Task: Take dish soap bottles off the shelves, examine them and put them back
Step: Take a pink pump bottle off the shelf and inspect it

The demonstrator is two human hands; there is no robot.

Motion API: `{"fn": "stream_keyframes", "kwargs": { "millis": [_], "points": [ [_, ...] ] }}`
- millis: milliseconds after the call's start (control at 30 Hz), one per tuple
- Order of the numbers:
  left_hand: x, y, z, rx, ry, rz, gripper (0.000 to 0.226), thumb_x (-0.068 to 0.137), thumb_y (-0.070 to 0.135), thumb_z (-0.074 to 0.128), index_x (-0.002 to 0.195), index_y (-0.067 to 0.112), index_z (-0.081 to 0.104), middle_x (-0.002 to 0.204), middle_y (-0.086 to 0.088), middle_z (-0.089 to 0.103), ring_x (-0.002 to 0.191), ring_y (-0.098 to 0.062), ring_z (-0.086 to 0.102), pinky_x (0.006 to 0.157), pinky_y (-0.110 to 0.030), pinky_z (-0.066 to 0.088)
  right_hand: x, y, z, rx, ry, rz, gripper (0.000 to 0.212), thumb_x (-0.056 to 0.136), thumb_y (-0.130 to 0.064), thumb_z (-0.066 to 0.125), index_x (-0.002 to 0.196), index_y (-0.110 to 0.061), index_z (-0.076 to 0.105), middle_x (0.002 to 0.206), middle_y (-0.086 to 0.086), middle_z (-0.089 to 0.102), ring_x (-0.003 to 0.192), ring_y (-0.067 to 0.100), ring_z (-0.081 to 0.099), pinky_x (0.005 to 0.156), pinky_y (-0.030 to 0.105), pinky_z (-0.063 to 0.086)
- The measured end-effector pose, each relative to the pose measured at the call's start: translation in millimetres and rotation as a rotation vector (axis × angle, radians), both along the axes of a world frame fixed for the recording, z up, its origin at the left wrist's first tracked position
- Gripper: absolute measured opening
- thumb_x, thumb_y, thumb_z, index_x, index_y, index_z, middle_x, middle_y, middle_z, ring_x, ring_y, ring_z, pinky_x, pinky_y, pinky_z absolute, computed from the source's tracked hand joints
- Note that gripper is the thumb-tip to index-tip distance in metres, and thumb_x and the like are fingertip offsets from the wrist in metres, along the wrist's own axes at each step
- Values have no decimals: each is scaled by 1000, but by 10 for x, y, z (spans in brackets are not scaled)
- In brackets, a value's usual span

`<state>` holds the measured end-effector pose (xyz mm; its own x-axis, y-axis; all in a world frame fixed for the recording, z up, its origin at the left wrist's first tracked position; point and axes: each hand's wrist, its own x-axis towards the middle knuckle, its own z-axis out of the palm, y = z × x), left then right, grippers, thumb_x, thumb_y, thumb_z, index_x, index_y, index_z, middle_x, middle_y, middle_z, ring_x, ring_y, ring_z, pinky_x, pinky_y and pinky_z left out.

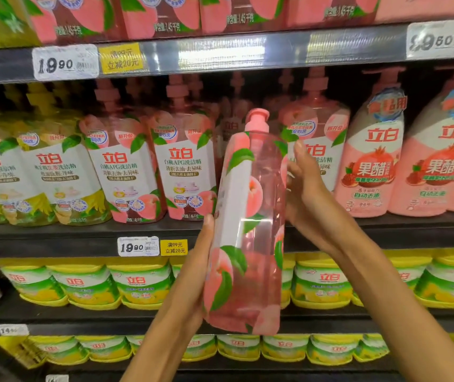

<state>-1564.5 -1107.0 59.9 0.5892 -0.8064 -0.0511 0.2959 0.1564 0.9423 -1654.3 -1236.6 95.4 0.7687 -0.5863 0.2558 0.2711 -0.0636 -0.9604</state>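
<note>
I hold a pink peach dish soap bottle [250,230] upright in front of the middle shelf, turned side-on with its pump cap at the top. My left hand [192,274] supports its lower left side, thumb up along the label edge. My right hand [307,188] grips the upper right side from behind, fingers reaching up beside the bottle. More peach bottles [184,166] stand in a row on the shelf behind, with a gap behind the held bottle.
Yellow-green bottles [52,177] stand at the left of the middle shelf [54,238], pomegranate bottles [372,161] at the right. Yellow-lidded tubs [137,282] fill the two lower shelves. Peach bottles line the top shelf. Price tags [137,246] hang on the shelf edges.
</note>
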Motion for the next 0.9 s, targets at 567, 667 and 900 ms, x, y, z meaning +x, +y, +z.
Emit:
{"fn": "stream_keyframes", "kwargs": {
  "millis": [567, 667, 900],
  "points": [
    [-3, 237, -69, -111, 221, -255, 45, 77, 53, 56, 112, 28, 70, 115, -5, 70, 103, -20, 68, 72, -32, 58, 71, 19, -51, 491, -147, 62, 58, 83, -52, 51, 128, -15, 57, 111, 11, 70, 95, 23, 70, 70, 30, 57],
    [36, 294, -79, -79, 146, -221, 37, 69, 47, 66, 102, 31, 74, 109, -4, 73, 97, -20, 70, 72, -36, 60, 80, -22, -53, 415, -72, 67, 57, 90, -47, 51, 134, -10, 54, 126, 15, 64, 117, 29, 61, 97, 43, 50],
    [63, 399, 92, -45, -34, -288, 80, 66, 44, 78, 128, 0, 54, 82, -26, 72, 81, -13, 73, 76, -24, 57, 99, 10, -75, 451, -91, 110, 23, 96, -32, 55, 97, -18, 74, 95, 6, 76, 90, 17, 73, 80, 30, 58]
  ]
}}
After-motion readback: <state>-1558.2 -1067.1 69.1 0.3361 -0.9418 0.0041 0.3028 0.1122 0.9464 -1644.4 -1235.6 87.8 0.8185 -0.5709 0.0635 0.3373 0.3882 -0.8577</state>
